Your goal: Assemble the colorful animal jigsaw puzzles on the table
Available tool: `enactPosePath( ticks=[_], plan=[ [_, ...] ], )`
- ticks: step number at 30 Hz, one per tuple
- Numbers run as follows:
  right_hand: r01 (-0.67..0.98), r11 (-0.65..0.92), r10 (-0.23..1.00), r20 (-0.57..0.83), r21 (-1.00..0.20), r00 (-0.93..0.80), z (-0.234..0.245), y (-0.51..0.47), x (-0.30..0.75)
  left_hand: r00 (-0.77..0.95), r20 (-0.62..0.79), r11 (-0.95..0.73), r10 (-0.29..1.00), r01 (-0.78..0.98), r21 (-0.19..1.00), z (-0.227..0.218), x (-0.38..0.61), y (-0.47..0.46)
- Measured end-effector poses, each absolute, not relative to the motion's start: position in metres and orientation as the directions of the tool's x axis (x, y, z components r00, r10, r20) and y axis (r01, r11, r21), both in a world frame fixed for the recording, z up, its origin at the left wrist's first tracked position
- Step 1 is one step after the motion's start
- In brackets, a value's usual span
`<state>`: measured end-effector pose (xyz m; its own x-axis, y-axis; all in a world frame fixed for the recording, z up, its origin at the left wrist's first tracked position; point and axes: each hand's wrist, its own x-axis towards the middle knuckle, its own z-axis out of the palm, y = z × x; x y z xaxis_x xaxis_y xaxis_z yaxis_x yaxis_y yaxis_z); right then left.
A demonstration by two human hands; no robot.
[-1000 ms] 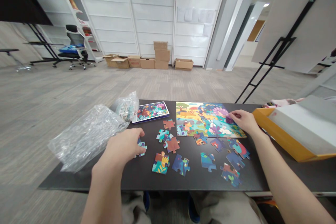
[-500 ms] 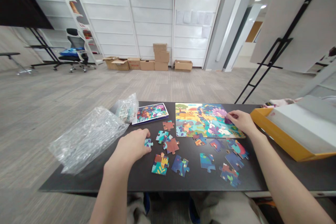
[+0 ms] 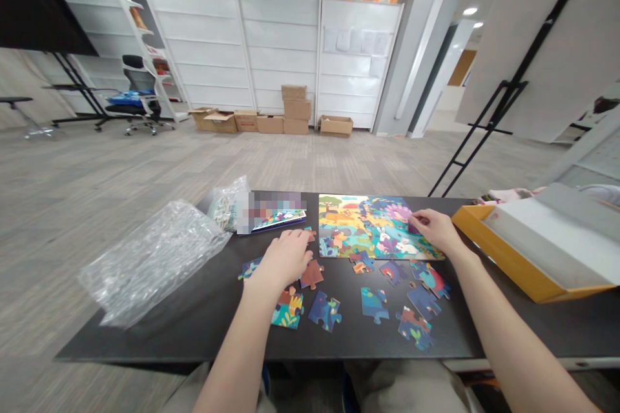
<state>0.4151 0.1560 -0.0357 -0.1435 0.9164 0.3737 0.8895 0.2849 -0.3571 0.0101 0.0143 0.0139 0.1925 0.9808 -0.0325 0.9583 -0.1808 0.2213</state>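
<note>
A partly assembled colourful jigsaw [image 3: 368, 229] lies on the black table [image 3: 203, 316]. My right hand [image 3: 433, 229] rests on its right edge, fingers curled on a dark purple piece at the edge. My left hand [image 3: 285, 258] lies palm down over loose pieces left of the jigsaw, fingers bent; what is under them is hidden. A brown piece [image 3: 312, 273] pokes out at its right and a blue-green piece [image 3: 250, 268] lies just left of it. Several more loose pieces [image 3: 387, 303] are scattered along the front.
Crumpled clear plastic wrap [image 3: 155, 258] overhangs the table's left end. A small bag of pieces [image 3: 227, 206] and a reference picture card [image 3: 276, 216] lie at the back. An open orange box with a grey lid [image 3: 537, 251] sits at the right. Easels stand behind.
My left hand has moved right, from the blue-green piece at the left to the cluster of pieces beside the jigsaw. The right hand has stayed on the jigsaw's edge.
</note>
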Motion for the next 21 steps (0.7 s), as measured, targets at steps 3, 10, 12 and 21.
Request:
enactPosePath(
  ticks=[3,10,12,21],
  plan=[
    [0.888,0.288,0.917,0.371,-0.358,-0.147,-0.035,0.156,0.414,0.179,-0.056,-0.162,0.982,0.962,0.218,0.011,0.006,0.012],
    [0.888,0.298,0.914,0.373,-0.35,-0.159,-0.035,0.156,0.415,0.16,-0.069,-0.141,0.985,0.964,0.225,0.019,-0.007,0.002],
    [0.891,0.297,0.914,0.373,-0.343,-0.161,-0.034,0.155,0.415,0.138,-0.08,-0.118,0.987,0.969,0.216,0.02,-0.012,0.0],
    [0.892,0.296,0.911,0.381,-0.342,-0.156,-0.035,0.155,0.413,0.088,-0.137,-0.055,0.987,0.972,0.228,0.019,-0.031,-0.004]
  ],
)
